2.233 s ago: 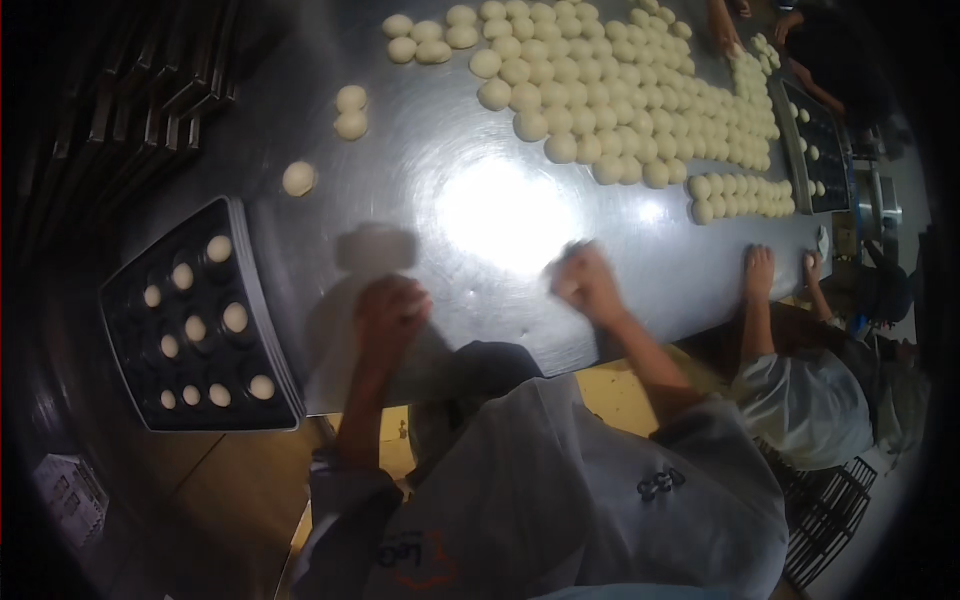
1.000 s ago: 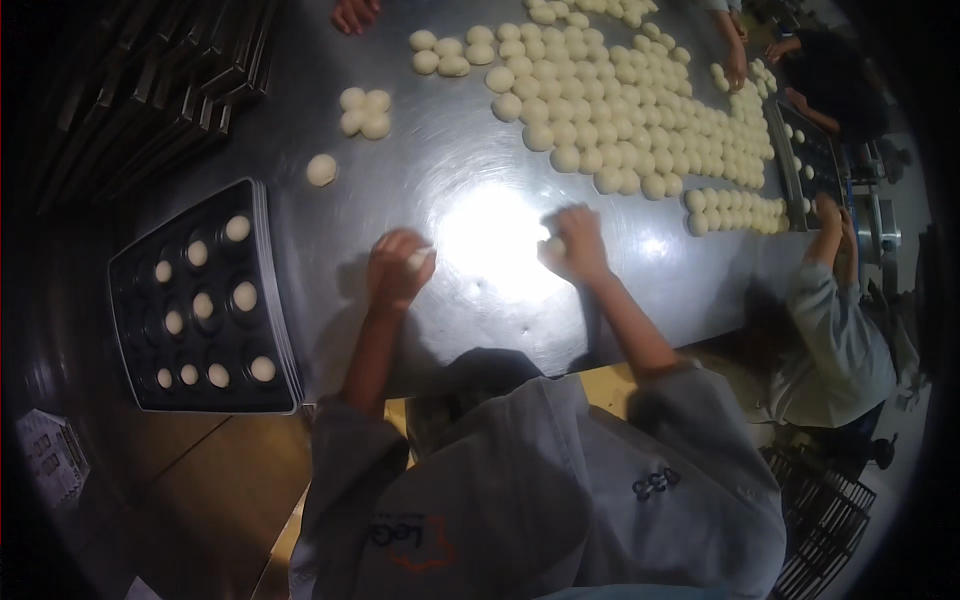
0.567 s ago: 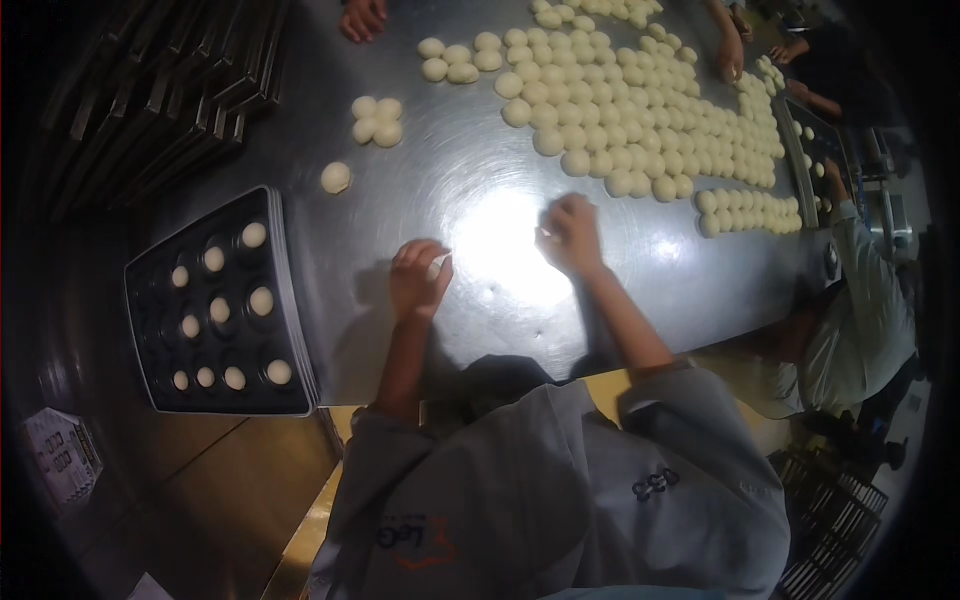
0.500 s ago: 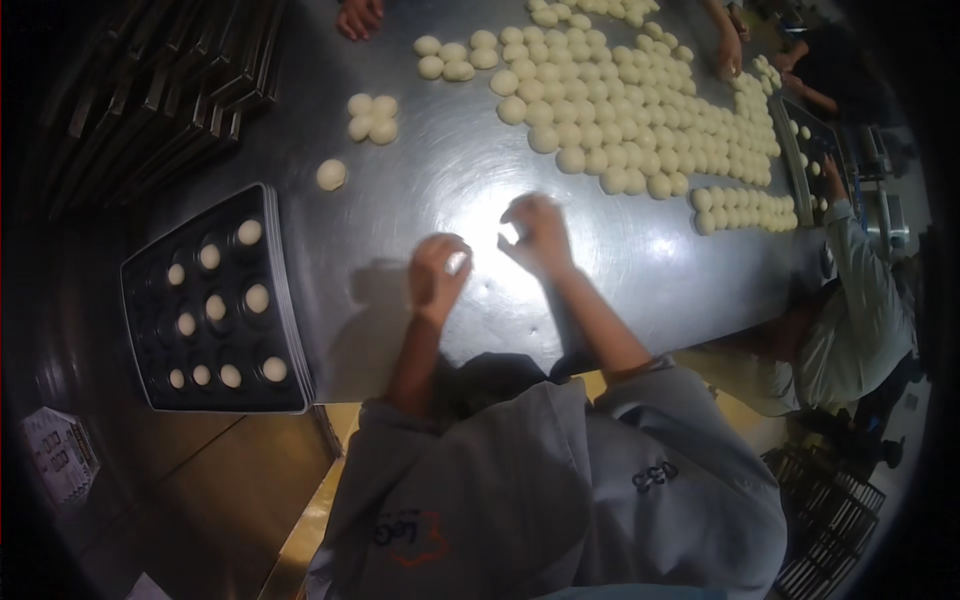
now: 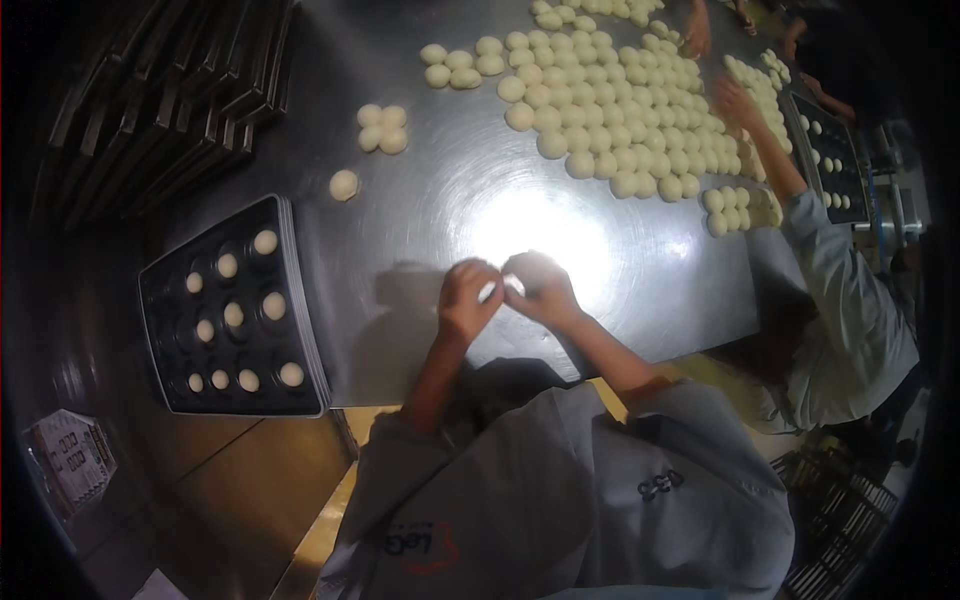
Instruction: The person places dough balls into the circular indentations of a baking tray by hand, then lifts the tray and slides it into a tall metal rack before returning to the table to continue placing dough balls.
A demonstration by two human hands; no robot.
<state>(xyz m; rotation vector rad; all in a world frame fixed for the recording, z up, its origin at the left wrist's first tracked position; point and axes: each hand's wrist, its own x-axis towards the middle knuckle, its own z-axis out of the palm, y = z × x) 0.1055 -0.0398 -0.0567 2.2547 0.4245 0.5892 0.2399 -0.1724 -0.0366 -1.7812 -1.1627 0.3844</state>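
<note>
My left hand (image 5: 470, 295) and my right hand (image 5: 540, 288) meet over the bright glare on the steel table (image 5: 390, 230), fingers curled around pale dough that is mostly hidden and washed out by light. Left of them lies a stack of black trays (image 5: 255, 345) with round wells, some holding small dough balls. A single dough ball (image 5: 344, 185) and a cluster of several balls (image 5: 382, 129) sit beyond my hands. A large field of dough balls (image 5: 610, 115) covers the back and right of the table.
Empty metal trays (image 5: 170, 100) are piled at the upper left. A co-worker's hand (image 5: 737, 100) reaches over the balls from the right, their grey sleeve (image 5: 830, 270) beside me. Other hands (image 5: 697, 35) work at the far side, near another filled tray (image 5: 830, 170). A dark rack (image 5: 830, 520) stands lower right.
My hands have drawn together and slightly nearer my body. The co-worker on the right has reached across into the dough balls. A hand formerly at the far left edge is gone.
</note>
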